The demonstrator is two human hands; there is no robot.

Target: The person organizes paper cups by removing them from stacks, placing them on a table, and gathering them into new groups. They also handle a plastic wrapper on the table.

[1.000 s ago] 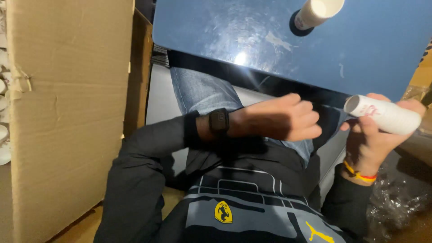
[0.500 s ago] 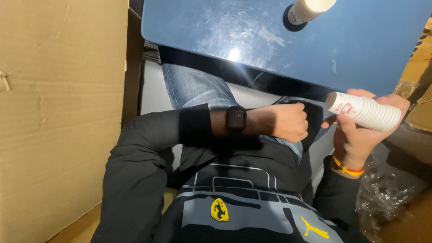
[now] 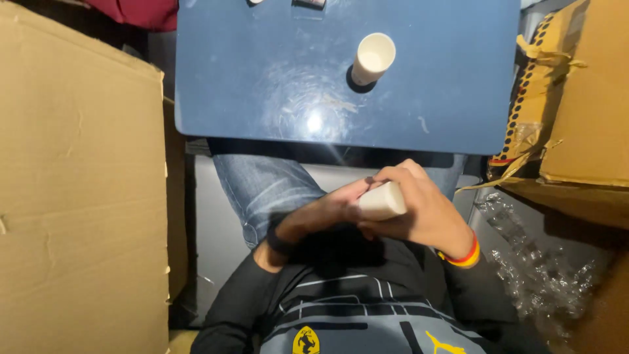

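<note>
In the head view, a white tube (image 3: 382, 200) is seen just below the middle of the frame, over the lap. It is short, cylindrical and matt, with a flat pale end turned toward the right; most of its length is hidden by fingers. It is grasped by the right hand (image 3: 419, 210), whose fingers are curled over it from above; a red and yellow band (image 3: 464, 254) is worn at that wrist. The left hand (image 3: 324, 213) is laid against the tube's left end, its fingers closed on it; a dark watch (image 3: 278, 241) is worn on that wrist.

Across the top of the frame a blue table (image 3: 262, 78) is seen, glossy with a light glare. On it, upper centre, a second white tube (image 3: 372, 59) is stood upright, its open end showing. A large cardboard box (image 3: 78, 196) fills the left side, and more cardboard (image 3: 576, 118) and clear plastic wrap (image 3: 544, 282) are seen at the right.
</note>
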